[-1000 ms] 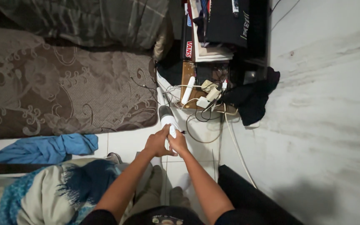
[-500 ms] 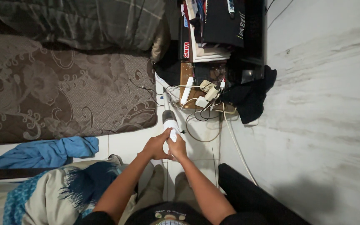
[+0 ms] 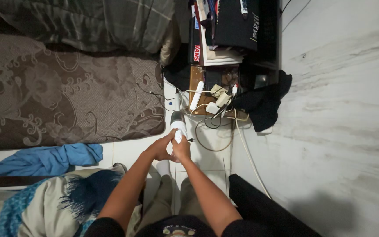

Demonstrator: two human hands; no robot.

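Both hands, left hand (image 3: 159,148) and right hand (image 3: 182,149), clamped together on white handheld device (image 3: 177,126), just short of the power strip (image 3: 197,95); device cord looks unplugged.

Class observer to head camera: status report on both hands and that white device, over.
Left hand and right hand both gripping white handheld device, held above tiled floor. Tangled cables and power strip just beyond it. Brown patterned mattress alongside.

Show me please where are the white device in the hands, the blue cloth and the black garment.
white device (image 3: 178,124): head view, upper body above the hands.
blue cloth (image 3: 44,159): head view, its middle fold.
black garment (image 3: 264,103): head view, its centre.
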